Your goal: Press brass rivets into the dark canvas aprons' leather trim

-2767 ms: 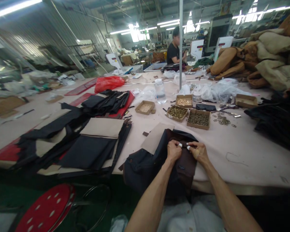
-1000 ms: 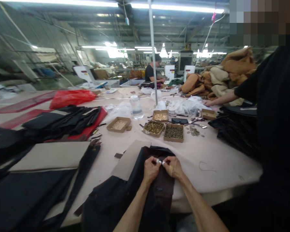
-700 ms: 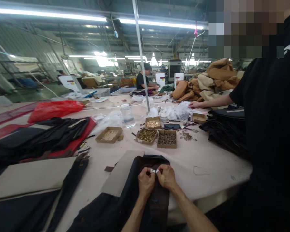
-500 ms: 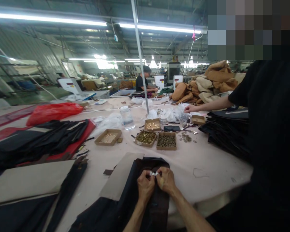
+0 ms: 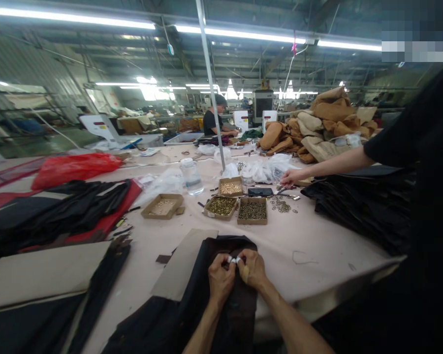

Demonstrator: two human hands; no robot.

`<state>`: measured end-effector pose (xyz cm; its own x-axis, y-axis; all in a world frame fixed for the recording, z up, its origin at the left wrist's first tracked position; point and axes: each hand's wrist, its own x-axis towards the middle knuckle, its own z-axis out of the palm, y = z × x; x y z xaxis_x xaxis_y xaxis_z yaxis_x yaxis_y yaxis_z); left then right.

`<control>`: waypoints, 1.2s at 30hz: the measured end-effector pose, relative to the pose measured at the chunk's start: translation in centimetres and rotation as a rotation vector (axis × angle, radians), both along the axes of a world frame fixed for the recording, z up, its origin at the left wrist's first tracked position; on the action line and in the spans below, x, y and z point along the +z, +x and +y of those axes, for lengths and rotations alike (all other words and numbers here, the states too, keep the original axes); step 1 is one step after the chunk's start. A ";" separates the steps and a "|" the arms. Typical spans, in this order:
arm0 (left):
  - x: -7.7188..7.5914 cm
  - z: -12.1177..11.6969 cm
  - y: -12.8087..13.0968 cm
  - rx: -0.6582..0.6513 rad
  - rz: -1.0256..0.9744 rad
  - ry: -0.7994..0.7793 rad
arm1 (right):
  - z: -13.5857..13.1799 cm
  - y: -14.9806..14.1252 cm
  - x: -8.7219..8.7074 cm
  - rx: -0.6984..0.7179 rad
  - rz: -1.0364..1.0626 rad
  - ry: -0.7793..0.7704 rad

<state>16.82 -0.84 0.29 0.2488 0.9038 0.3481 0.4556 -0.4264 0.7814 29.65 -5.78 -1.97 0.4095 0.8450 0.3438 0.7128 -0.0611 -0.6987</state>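
Observation:
A dark garment (image 5: 192, 314) with a brown inner side lies across the near table edge in front of me. My left hand (image 5: 221, 278) is closed in a pinch on its upper part. Fingertip to fingertip with it, my right hand (image 5: 251, 269) pinches the same spot. White wrappings cover some fingertips on both hands, and a yellowish patch shows on the right one. Any small piece between the fingers is hidden. A flat beige panel (image 5: 184, 265) lies along the garment's left side.
Beyond the garment stand cardboard boxes of small metal pieces (image 5: 252, 221), a clear jar (image 5: 192, 179) and a phone-like slab (image 5: 260, 192). Dark garment stacks flank both sides. At right, a co-worker's arm (image 5: 328, 169) reaches over the table. A thin pole (image 5: 210, 73) rises behind the boxes.
The co-worker's hand has come nearer, from the plastic bags towards the loose metal pieces, and that person's body has shifted right. My hands stay pinched at the same place on the garment.

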 end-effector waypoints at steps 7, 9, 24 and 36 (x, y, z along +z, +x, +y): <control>-0.4 0.3 -0.2 0.002 -0.024 -0.015 | 0.1 0.0 -0.2 0.019 0.018 0.004; -0.7 0.6 -0.2 0.018 -0.016 -0.037 | 0.2 0.1 -0.5 0.016 0.013 -0.001; -2.1 -0.8 -0.8 -0.075 -0.140 -0.411 | -2.0 3.6 -1.3 0.308 0.401 -0.158; -2.4 -1.0 -1.0 -0.109 -0.222 -0.457 | -2.4 3.4 -1.5 0.327 0.440 -0.170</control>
